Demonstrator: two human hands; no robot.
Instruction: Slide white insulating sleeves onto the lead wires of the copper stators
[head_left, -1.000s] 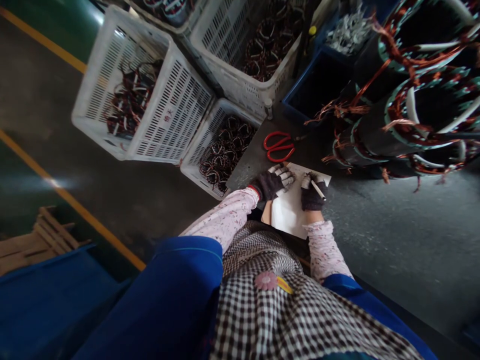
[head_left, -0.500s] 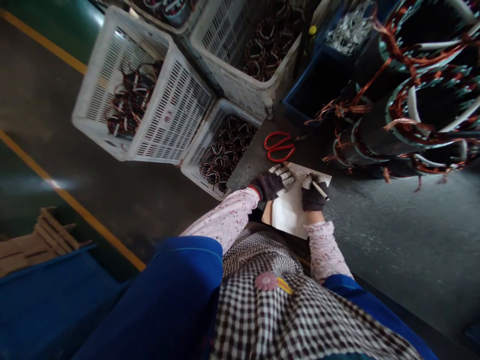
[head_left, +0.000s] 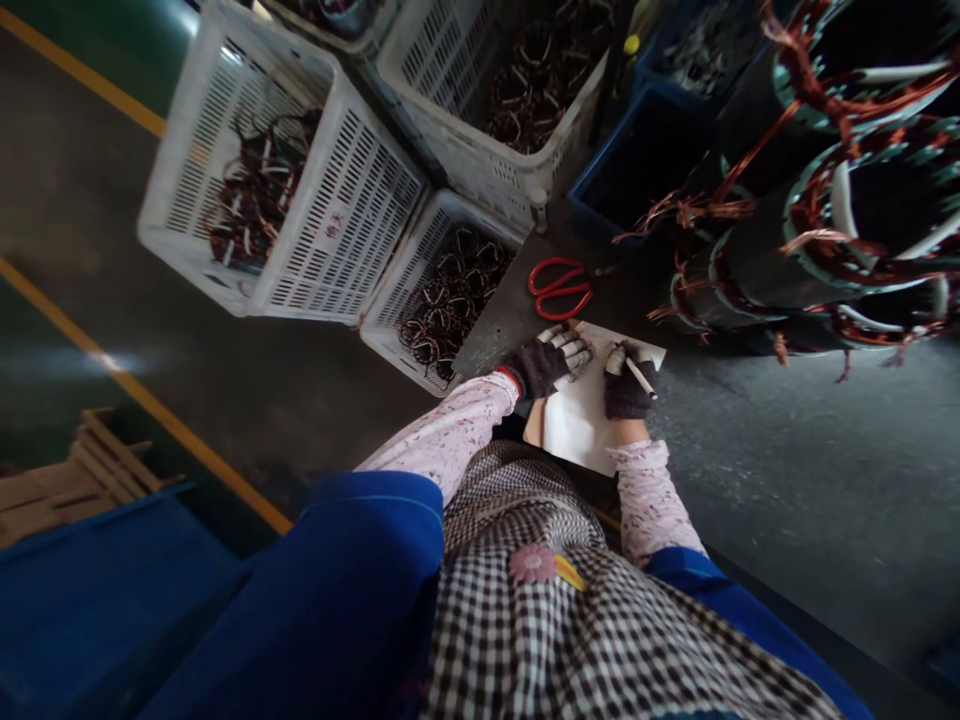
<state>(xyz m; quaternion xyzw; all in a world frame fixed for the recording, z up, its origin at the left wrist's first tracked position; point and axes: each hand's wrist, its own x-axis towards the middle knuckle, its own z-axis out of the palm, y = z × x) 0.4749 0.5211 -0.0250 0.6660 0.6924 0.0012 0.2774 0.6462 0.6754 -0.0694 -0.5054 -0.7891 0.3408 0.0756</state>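
Observation:
My left hand (head_left: pixel 551 361), in a dark glove with pale fingertips, lies flat with its fingers stretched over the white paper (head_left: pixel 576 428). My right hand (head_left: pixel 628 388), gloved the same way, is closed round a white pen (head_left: pixel 642 379) and rests on the paper's right side. The pen's tip is hidden by the fingers. Brown card shows under the paper's left edge. Beyond my left hand, red-handled scissors (head_left: pixel 561 290) lie on the dark tabletop (head_left: pixel 735 430).
Wire-wound motor stators (head_left: pixel 817 240) with copper leads are stacked at the right. A blue bin (head_left: pixel 637 170) stands behind the scissors. White plastic crates (head_left: pixel 375 235) with smaller wound parts stand at the left and back. A blue cart (head_left: pixel 97 600) is at the lower left.
The view has shifted very slightly. Both hands keep nearly the same place on the paper, the right one still holding the pen.

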